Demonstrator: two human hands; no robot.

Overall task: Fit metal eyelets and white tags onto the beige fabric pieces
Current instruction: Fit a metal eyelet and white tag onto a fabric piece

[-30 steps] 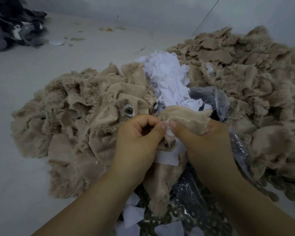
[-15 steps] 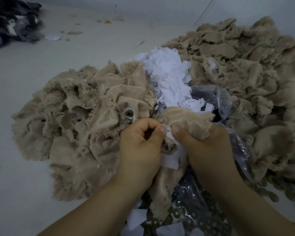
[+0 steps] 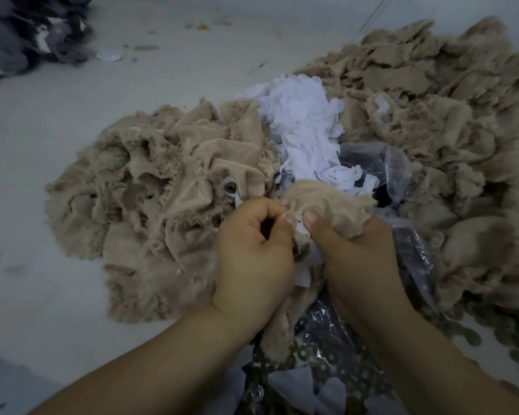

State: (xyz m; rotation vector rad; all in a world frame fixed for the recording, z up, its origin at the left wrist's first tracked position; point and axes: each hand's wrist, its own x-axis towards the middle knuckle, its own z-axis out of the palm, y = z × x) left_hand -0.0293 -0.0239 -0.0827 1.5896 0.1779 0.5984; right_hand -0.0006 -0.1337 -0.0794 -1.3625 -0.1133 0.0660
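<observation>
The beige fabric piece [image 3: 327,202] sits bunched between both thumbs, above the bag of eyelets [image 3: 321,354]. I judge it limp, light and fray-prone, best pinched close to the hole. My left hand [image 3: 252,259] and right hand [image 3: 354,256] pinch it together with a white tag [image 3: 304,272]; finished pieces [image 3: 162,193] lie left.

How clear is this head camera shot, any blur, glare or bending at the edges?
Head view: dim, cool, flat light with weak shadows; soft all over, the beige fabric pile smeared toward the right edge; wide-angle bending curves the surface at the borders; small glints on the clear plastic bag; both thumbs at the white tag are the sharpest part.
</observation>
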